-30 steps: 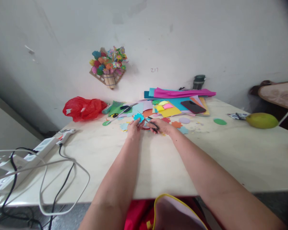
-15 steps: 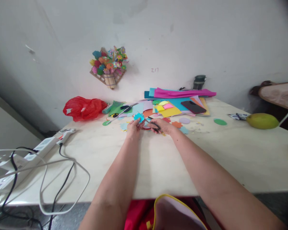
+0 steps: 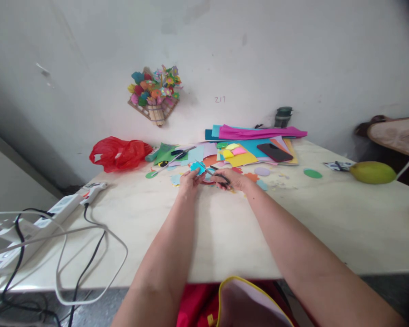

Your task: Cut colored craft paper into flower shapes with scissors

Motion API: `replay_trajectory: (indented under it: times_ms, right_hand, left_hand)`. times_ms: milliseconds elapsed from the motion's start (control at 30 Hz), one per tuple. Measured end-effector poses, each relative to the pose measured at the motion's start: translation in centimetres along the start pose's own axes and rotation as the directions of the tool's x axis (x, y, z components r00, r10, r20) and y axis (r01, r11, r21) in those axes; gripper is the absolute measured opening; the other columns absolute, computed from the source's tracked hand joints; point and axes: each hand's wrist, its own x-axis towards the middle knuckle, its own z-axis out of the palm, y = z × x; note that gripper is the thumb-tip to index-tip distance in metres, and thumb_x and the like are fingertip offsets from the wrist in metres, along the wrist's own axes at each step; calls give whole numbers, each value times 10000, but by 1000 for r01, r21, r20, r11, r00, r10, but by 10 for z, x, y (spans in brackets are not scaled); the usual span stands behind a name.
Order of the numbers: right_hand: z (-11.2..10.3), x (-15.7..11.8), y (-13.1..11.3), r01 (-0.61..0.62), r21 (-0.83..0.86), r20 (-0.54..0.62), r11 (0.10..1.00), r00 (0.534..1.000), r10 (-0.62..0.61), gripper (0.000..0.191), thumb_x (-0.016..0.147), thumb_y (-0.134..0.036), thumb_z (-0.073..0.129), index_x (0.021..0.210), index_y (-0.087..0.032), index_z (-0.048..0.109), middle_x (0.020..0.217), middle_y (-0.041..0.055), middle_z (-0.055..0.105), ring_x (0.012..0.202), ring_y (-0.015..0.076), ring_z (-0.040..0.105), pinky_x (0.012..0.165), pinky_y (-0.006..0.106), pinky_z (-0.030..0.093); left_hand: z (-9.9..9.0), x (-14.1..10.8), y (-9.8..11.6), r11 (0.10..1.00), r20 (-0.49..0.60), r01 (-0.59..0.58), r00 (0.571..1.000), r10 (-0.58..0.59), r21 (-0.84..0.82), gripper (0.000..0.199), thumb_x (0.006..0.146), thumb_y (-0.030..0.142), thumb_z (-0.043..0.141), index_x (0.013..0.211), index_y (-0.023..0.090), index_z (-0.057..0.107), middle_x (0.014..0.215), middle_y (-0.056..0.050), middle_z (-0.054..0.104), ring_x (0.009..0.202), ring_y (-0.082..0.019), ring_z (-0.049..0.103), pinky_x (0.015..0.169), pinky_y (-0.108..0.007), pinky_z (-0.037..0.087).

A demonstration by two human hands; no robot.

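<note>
My left hand pinches a blue paper flower with a scalloped edge, just above the table. In my right hand is a pair of scissors with dark handles, fingers wrapped around them. The blades point left and lie at the blue flower; whether they are parted is too small to tell. Around both hands lie cut paper pieces: an orange flower, a lilac oval and pale blue bits.
Behind the hands are coloured paper sheets, a phone and a second pair of scissors. A red plastic bag sits left. Nearer stand a power strip and loose cables. A yellow-green mango-like fruit lies right.
The scissors and my right hand have shifted very slightly at the blue flower. Both hands keep their hold, and the rest stays in place.
</note>
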Motion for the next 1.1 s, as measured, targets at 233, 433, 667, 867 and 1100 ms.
replay_trajectory:
  times_ms: [233, 433, 667, 867, 1100]
  right_hand:
    - [-3, 2, 4, 1, -6, 12, 1000, 1000, -1, 259, 746, -354, 684, 652, -167, 532, 468, -26, 568, 334, 58, 433, 289, 170, 232]
    - [-6, 5, 9, -14, 13, 18, 1000, 1000, 13, 235, 748, -354, 670, 674, -168, 547, 458, -23, 572, 336, 62, 438, 297, 170, 239]
    - [-7, 6, 10, -6, 9, 24, 1000, 1000, 6, 232, 740, -353, 682, 690, -162, 561, 453, -23, 566, 333, 61, 434, 296, 169, 225]
    - [-6, 5, 8, 0, 2, 21, 1000, 1000, 0, 248, 727, -367, 707, 698, -163, 569, 452, -27, 563, 334, 60, 430, 300, 169, 220]
    - [-1, 4, 3, -3, -30, -36, 1000, 999, 1, 242, 733, -346, 707, 676, -157, 568, 450, -19, 568, 335, 65, 447, 290, 166, 218]
  left_hand:
    - [-4, 4, -2, 1000, 31, -17, 999, 17, 13, 55, 734, 63, 684, 777, 98, 687, 784, -107, 724, 800, -239, 737, 754, -313, 612]
    - [-4, 4, -1, 1000, 25, 8, 1000, -8, 20, 113, 721, 72, 701, 830, 101, 688, 752, -93, 722, 748, -219, 733, 696, -282, 615]
    - [-4, 4, -1, 1000, 26, 4, 1000, -5, 26, 103, 724, 71, 696, 823, 99, 688, 759, -100, 725, 770, -229, 739, 696, -272, 612]
    - [-5, 4, -1, 1000, 27, 11, 1000, -12, 25, 168, 709, 93, 722, 874, 113, 695, 794, -102, 733, 812, -241, 740, 714, -282, 610]
    - [-4, 6, -3, 1000, 18, -7, 1000, 6, 23, 64, 731, 69, 680, 783, 106, 683, 755, -95, 727, 734, -210, 736, 680, -257, 602]
